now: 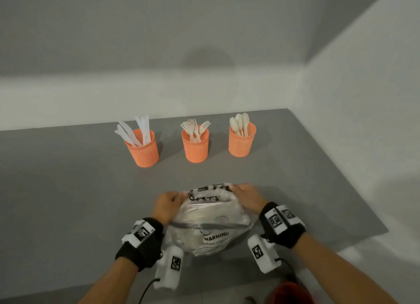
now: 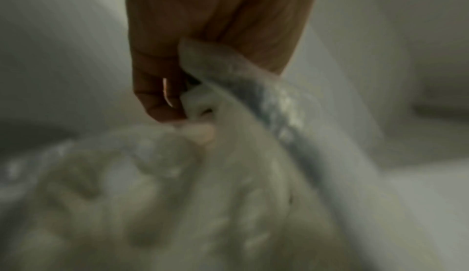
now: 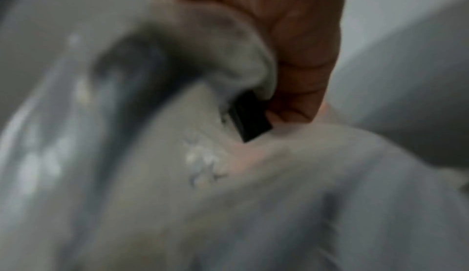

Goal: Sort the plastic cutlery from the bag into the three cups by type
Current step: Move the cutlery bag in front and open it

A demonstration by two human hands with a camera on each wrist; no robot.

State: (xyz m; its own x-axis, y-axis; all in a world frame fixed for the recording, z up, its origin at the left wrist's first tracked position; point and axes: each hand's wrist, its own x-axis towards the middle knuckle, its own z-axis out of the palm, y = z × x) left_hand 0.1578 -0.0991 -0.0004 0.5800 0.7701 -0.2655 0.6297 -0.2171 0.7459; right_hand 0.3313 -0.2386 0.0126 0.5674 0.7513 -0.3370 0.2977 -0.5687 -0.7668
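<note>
Both hands gripping the far edge of the clear plastic bag (image 1: 210, 226): left hand (image 1: 167, 204) and right hand (image 1: 246, 198) pinching the film at the mouth, bag lying on the grey table (image 1: 79, 190) near the front edge. Better to pull the mouth apart evenly and slowly, without tearing the thin film. Behind, well apart: knife cup (image 1: 142, 149), fork cup (image 1: 195, 145), spoon cup (image 1: 242, 141), nothing standing between.
</note>
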